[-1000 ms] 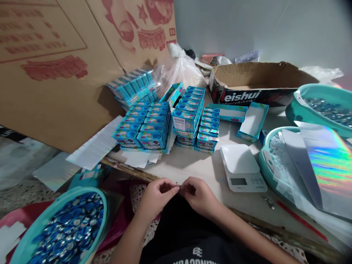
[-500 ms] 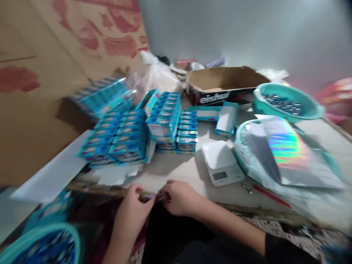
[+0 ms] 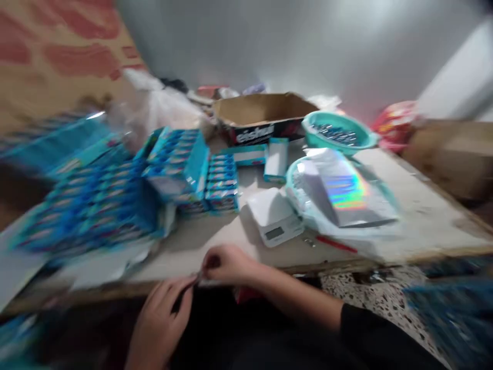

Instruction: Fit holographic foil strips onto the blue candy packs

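**A small piece (image 3: 197,278) held between two hands at the near edge of the bench (image 3: 431,213)**

The left hand (image 3: 164,313) and the right hand (image 3: 227,264) come together at the front edge, fingertips nearly meeting. The grip of each is closed, thumb and finger pinching the small piece between them; it is dark and too blurred to identify.

Beyond the right hand sits a white scale (image 3: 269,206), its display facing the person. A small metallic object (image 3: 309,242) and a red strip (image 3: 337,244) lie just beside it, to the right. Next to the scale, a silvery sheet (image 3: 344,192) with a rainbow sheen rests over a turquoise basin. Behind that stands a second turquoise basin (image 3: 327,143) holding blue and silver pieces.

On the left, blue boxes (image 3: 90,205) stand in rows, blurred, with a taller stack (image 3: 175,159) and a narrow row (image 3: 222,184) beside them. Two blue trays (image 3: 276,158) lie farther back, near an open cardboard carton (image 3: 256,135) with dark printed sides. A pale plastic bag (image 3: 165,110) stands behind the stack.
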Tool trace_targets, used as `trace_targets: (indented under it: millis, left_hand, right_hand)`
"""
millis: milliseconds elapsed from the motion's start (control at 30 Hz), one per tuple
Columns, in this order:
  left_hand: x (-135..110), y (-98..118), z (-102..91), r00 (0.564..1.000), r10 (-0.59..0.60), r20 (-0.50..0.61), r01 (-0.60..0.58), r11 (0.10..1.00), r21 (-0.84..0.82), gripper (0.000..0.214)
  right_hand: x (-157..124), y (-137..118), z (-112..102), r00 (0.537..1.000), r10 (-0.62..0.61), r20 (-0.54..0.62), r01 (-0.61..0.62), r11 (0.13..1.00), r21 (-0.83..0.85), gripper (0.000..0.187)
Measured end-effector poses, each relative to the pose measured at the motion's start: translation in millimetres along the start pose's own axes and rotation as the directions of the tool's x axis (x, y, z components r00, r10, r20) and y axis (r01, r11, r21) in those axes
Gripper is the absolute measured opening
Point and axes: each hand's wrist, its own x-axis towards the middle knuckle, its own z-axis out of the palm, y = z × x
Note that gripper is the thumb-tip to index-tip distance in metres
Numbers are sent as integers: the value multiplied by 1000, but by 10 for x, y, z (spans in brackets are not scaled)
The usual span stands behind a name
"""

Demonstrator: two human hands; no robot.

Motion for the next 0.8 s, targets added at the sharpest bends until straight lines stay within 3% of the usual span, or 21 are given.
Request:
trace_targets:
  millis: [100, 200, 333, 400, 500, 600, 667, 700, 733, 800]
  left_hand:
    - [31, 198, -30, 999, -36, 21, 34, 997, 70, 19]
    - [27, 241, -34, 993, -102, 50, 96, 989, 112, 20]
    - [-1, 276, -23, 992, -117, 51, 110, 986, 122, 20]
    - [23, 286, -14, 994, -100, 42, 93, 986, 141, 24]
    - [97, 282, -15, 996, -53, 72, 36, 973, 227, 27]
    - [122, 245, -26, 994, 55, 95, -82, 947, 310, 25]
    - [66, 198, -17, 983, 158, 92, -180, 928, 326, 23]
    - [18, 164, -1, 975, 208, 73, -220, 920, 325, 24]
    - [-36, 122, 23, 966, 249, 72, -259, 919, 297, 28]
    - [-123, 16, 97, 964, 263, -35, -248, 939, 239, 34]
  right_hand:
    - [46, 41, 48, 1000, -9, -18, 9, 1000, 29, 9]
    - [61, 61, 88, 1000, -13, -24, 14, 999, 44, 11]
    - [11, 65, 80, 996, -3, -85, 8, 998, 60, 34]
    - [9, 88, 76, 994, -15, -109, 24, 997, 78, 42]
    - [27, 130, 95, 988, -68, -140, 86, 988, 124, 39]
    - [-63, 116, 70, 962, -128, -243, 167, 975, 147, 35]
    - [-270, 56, -40, 895, -250, -368, 310, 944, 115, 31]
    - [-422, 8, -128, 830, -341, -441, 411, 909, 71, 29]
    - [-599, -53, -230, 732, -451, -511, 522, 853, -5, 26]
    - [-975, -215, -451, 499, -644, -580, 664, 714, -222, 21]
